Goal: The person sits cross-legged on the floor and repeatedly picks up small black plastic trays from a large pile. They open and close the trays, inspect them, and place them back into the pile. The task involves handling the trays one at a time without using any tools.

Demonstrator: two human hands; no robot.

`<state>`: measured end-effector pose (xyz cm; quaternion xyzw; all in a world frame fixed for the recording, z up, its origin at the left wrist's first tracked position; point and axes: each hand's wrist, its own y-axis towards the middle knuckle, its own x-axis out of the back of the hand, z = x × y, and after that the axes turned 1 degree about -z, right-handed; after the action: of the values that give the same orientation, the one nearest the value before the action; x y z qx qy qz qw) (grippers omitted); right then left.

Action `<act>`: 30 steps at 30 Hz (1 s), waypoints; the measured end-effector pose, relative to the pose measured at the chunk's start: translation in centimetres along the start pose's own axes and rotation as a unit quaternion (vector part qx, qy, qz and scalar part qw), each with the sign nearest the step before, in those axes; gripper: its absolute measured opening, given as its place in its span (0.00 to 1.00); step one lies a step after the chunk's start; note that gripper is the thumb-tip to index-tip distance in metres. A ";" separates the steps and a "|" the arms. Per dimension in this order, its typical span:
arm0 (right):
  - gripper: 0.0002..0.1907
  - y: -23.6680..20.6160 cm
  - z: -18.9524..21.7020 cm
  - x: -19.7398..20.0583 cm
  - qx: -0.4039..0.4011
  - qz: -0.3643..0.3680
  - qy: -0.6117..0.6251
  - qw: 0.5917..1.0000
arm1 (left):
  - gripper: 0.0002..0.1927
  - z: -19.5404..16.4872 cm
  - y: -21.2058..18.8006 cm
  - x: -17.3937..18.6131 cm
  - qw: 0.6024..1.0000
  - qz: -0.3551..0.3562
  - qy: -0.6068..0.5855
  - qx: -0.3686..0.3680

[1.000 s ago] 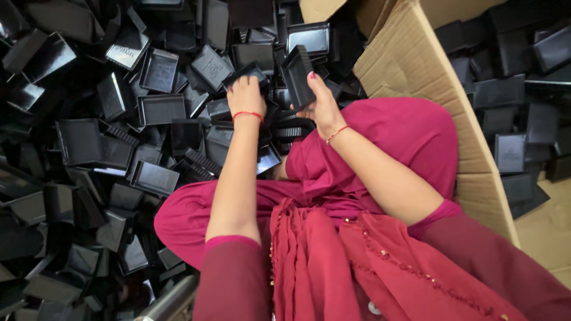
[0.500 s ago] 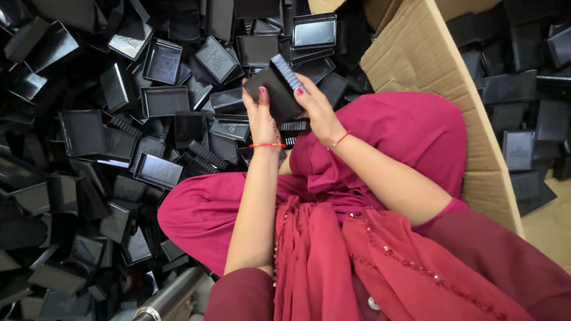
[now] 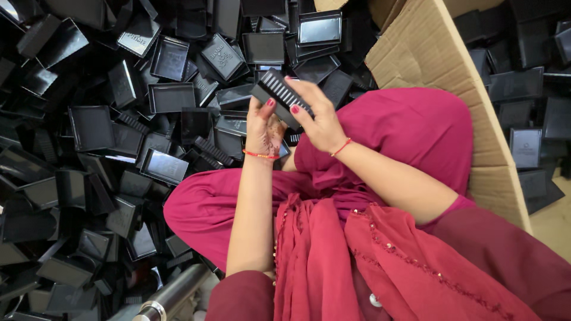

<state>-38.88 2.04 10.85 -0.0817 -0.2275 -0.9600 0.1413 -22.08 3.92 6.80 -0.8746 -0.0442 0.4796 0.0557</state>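
You hold the black ribbed plastic piece [image 3: 282,95] tilted between both hands, left hand [image 3: 263,128] under it and right hand [image 3: 318,119] closed over its far end, above the heap of black trays [image 3: 119,137], where a loose grip could drop it beside the cardboard box [image 3: 440,77].
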 end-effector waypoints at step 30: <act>0.27 0.3 0.6 -0.3 0.119 0.051 -0.129 0.983 | 0.31 1.6 -0.8 2.8 0.987 -0.141 0.065 -0.041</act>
<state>-38.42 2.19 11.44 -0.1992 -0.3516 -0.8990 0.1686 -21.99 5.12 3.71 -0.8905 -0.1827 0.4068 0.0896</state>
